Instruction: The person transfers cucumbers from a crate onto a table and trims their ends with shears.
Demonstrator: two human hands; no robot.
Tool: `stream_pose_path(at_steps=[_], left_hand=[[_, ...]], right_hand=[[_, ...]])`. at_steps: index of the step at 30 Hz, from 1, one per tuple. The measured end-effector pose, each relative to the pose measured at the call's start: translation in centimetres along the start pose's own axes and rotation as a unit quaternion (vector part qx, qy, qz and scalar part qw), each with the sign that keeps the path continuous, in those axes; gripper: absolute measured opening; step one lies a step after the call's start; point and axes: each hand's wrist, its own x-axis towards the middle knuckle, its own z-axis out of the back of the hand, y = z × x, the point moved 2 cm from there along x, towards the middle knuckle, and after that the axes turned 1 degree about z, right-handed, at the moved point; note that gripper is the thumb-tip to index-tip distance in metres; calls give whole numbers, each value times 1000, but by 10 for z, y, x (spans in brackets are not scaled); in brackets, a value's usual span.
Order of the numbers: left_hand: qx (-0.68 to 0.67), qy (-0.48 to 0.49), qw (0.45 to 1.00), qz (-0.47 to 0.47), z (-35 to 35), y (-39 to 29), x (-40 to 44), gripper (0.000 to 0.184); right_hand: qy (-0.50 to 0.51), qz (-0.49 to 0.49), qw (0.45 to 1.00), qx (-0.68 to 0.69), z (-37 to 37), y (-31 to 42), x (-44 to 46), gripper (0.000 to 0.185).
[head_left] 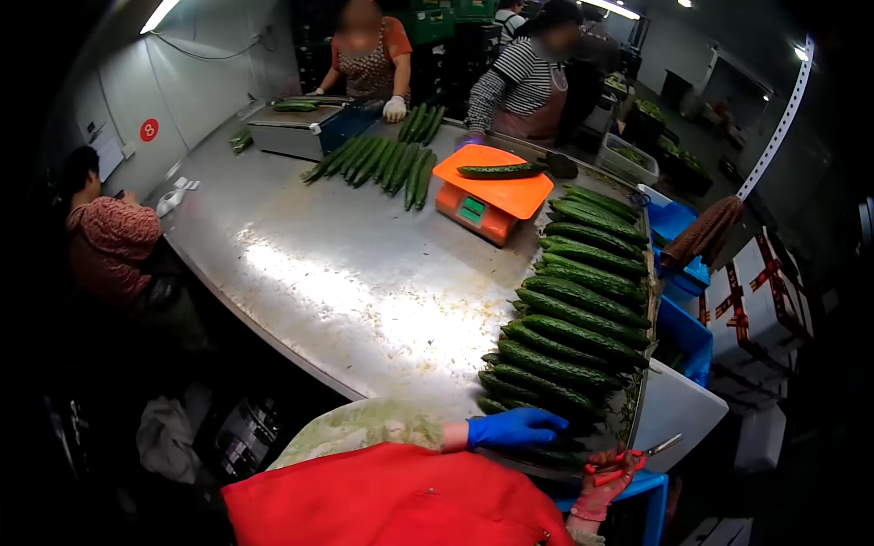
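Observation:
My left hand (517,428), in a blue glove, lies over the near end of the cucumber row, its fingers stretched to the right; the undersides of the fingers are hidden. My right hand (603,487), in a pink glove, grips red-handled scissors (663,445) beside the table's near right corner, blades pointing right. Many dark green cucumbers (583,293) lie side by side along the table's right edge. Beyond them, one cucumber (501,171) rests on the orange scale (492,205).
Across the metal table (364,309), two people stand near more cucumbers (373,162) and a metal box-like device (296,132). Another person (114,232) is at the left. Blue crates (683,337) and white foam boxes (756,300) stand to the right.

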Motion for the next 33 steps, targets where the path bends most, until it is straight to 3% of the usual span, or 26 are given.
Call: stream_pose_path(at_steps=[3,5,7,9,11,12,17,19,21,23,26,31,33], left_hand=[[-35,-87,996,4,5,15,-7,47],[10,-114,993,13,8,22,-13,45],[-84,-133,984,87,3,13,-20,44],[-39,-132,986,95,2,-6,-24,47],[-45,-127,984,115,-2,-13,-24,48],[-48,-129,982,127,-1,-13,-24,48],[-50,-47,993,97,9,-10,-9,47],[28,22,993,111,21,-19,3,49],[-31,61,994,88,28,-12,9,49],[14,96,994,44,37,-10,15,49],[12,94,995,34,41,-9,12,50],[-75,91,989,84,25,-5,-8,50],[-36,110,989,90,20,-5,-16,52]], right_hand=[[-28,-43,998,25,-5,-5,9,22],[27,-45,999,-13,-7,-6,13,22],[36,-79,996,20,-7,-8,20,24],[21,-48,998,-38,-5,-6,21,30],[75,-87,993,30,14,-12,34,29],[52,-83,995,30,17,-12,34,29],[-54,-27,998,17,13,-14,18,29],[-91,5,995,36,10,-17,7,29],[-55,19,997,50,23,-28,1,31],[-86,19,995,54,23,-38,-12,30],[-138,7,989,48,21,-48,-27,30],[-107,3,993,42,24,-44,-41,31],[-109,4,993,34,22,-41,-43,31]])
